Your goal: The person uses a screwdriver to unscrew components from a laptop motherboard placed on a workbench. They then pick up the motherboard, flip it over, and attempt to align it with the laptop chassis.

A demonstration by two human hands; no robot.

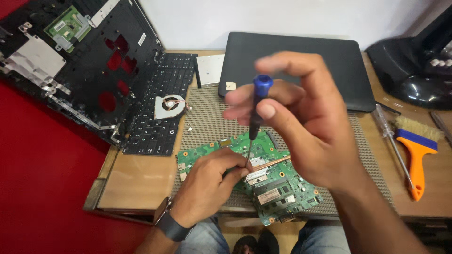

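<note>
Our right hand (pixel 301 122) pinched the blue-capped screwdriver (pixel 256 120) between thumb and fingertips near its top, while our left hand (pixel 207 186) curled closed around the tip, steadying it on the green circuit board (pixel 273 186). The driver stood nearly upright, long axis tilted slightly, cap up, tip down. We judged it light, stiff and best gripped at the handle; the board looked thin and fragile. It lay on a woven mat (pixel 212 117) beside a black keyboard (pixel 160 117).

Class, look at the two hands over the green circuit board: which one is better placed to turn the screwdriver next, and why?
Probably the right hand: its fingertips pinch the screwdriver at its blue top. The left hand rests on the circuit board, steadying the tip.
</note>
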